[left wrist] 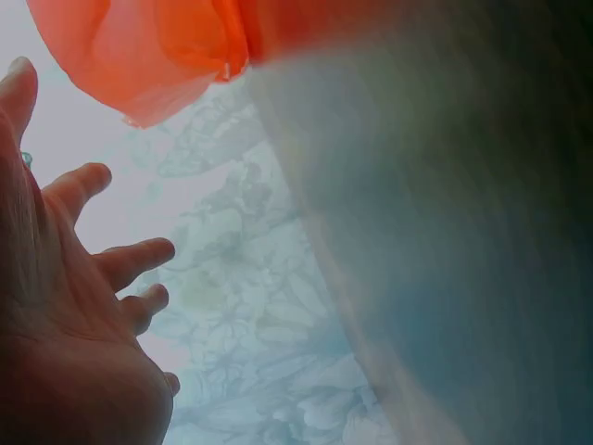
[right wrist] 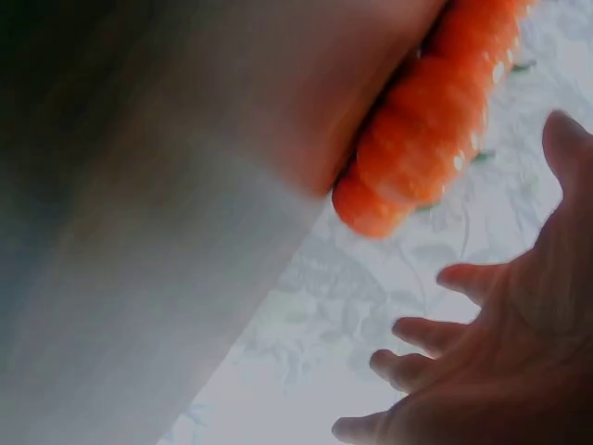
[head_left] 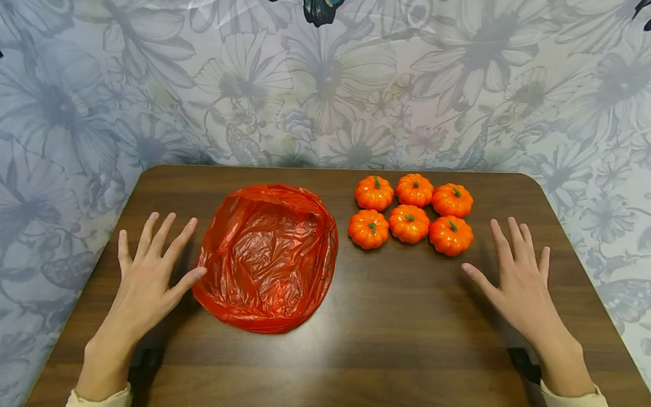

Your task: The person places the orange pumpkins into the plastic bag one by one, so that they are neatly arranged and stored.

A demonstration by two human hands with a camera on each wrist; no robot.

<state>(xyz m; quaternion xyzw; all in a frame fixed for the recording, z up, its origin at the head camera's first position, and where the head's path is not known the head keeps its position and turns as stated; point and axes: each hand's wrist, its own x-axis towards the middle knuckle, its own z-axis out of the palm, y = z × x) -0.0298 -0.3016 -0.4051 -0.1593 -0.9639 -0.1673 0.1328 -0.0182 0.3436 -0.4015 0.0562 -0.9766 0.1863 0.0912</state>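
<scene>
A red plastic bag [head_left: 269, 260], its rim rolled into a ring and its mouth facing up, stands left of the table's middle. Beside it on the left is my left hand [head_left: 147, 277], fingers spread and holding nothing, the thumb tip overlapping the bag's edge in the head view. Several small orange pumpkins [head_left: 409, 223] with green stems lie in two rows right of the bag. My right hand [head_left: 524, 285] is spread out to the right of the pumpkins, apart from them, with nothing in it. In the right wrist view the pumpkins [right wrist: 422, 134] line up beyond the thumb.
The brown wooden table [head_left: 356, 350] has rounded far corners. Behind it hangs a pale flower-patterned cloth [head_left: 325, 85], close to the table's far edge and around both sides.
</scene>
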